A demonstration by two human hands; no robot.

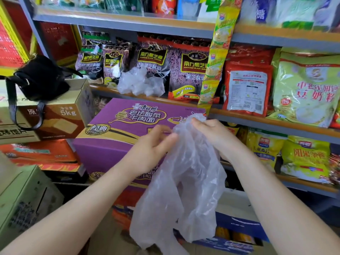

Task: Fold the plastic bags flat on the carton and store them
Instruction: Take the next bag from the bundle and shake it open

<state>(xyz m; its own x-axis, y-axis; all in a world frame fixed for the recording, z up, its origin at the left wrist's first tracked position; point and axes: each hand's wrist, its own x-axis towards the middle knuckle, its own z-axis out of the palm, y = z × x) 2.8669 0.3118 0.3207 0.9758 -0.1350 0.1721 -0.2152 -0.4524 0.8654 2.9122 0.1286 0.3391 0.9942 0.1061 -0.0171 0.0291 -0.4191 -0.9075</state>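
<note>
Both forearms are seen entering from the bottom corners of the frame, meeting at centre. A clear plastic bag (pixel 185 181) is held up between the two hands, above and in front of the purple carton (pixel 117 129). The bag's top edge is pinched by the left hand (pixel 156 144), thumb and fingers curled onto the film at centre frame. The upper bunch of the bag is gripped by the right hand (pixel 213 133), fingers closed round it just right of centre. The bag is seen hanging crumpled and unfolded down to the lower centre of the frame, not touching the carton top.

The purple carton is located centre-left, below the hands, its printed lid facing up. A loose heap of crumpled clear bags (pixel 141 83) is seen on the shelf edge (pixel 184 103) above the carton, against dark sesame-powder packets (pixel 187 67). A black handbag (pixel 40 78) is set on a brown box (pixel 60 115) marked 5kg at upper left. Red and green food packets (pixel 303 89) are stacked on the shelf at right. A green box (pixel 22 196) is seen at lower left.
</note>
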